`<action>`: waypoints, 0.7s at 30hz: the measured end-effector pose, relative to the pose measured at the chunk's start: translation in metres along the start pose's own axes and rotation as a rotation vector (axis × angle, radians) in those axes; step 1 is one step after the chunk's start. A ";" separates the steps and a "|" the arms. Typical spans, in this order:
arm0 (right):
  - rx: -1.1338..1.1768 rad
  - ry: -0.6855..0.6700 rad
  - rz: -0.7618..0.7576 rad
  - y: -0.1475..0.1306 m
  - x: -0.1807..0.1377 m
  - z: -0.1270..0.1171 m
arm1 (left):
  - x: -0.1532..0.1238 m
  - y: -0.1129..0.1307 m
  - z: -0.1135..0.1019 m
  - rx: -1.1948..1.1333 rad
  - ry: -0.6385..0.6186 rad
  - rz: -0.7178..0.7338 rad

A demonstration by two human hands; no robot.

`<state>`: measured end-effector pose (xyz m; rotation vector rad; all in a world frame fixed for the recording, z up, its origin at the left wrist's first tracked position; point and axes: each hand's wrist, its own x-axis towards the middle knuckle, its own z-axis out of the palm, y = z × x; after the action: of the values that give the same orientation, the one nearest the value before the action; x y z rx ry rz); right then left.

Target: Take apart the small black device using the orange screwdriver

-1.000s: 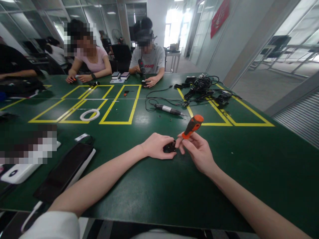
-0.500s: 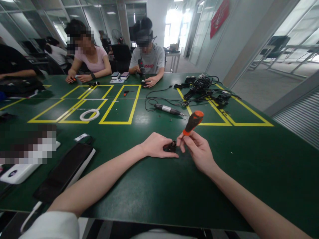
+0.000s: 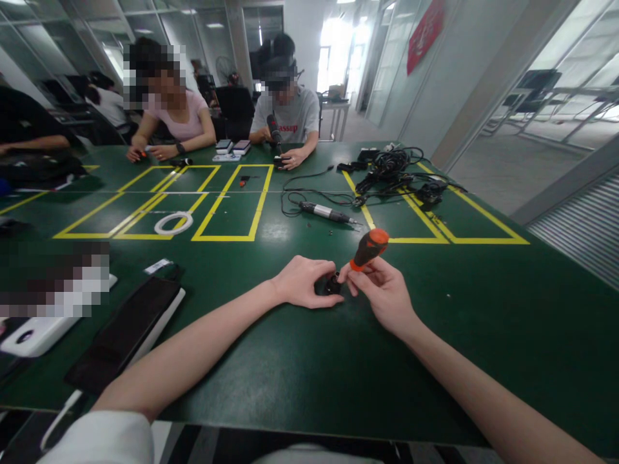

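Near the middle of the green table, my left hand curls around a small dark part, with thumb and fingers on either side of it. A round collar stands up from this part; what kind of part it is I cannot make out. My right hand grips an orange and black screwdriver low on its handle, which tilts up and to the right. Its shaft and tip are hidden by my fingers. My right fingertips reach the dark part's upper right side.
Beyond my hands lie a corded electric screwdriver and a tangle of black cables. A white ring lies on yellow tape. To my left are a black phone-like device and a white device. Two people sit opposite.
My right hand has brought the screwdriver down and slightly left, closer to the dark part. My left fingers have opened a little around that part.
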<state>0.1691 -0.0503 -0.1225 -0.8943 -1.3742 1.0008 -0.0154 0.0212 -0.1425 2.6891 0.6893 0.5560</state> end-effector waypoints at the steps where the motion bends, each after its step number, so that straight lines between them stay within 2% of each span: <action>1: -0.009 0.007 -0.008 0.001 0.000 0.000 | 0.000 0.000 0.000 0.007 0.001 -0.002; 21: 0.036 0.014 0.017 0.004 0.001 -0.002 | -0.001 -0.003 0.004 -0.018 0.045 0.046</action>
<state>0.1713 -0.0480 -0.1260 -0.8857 -1.3351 1.0278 -0.0161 0.0221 -0.1471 2.6892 0.6330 0.6331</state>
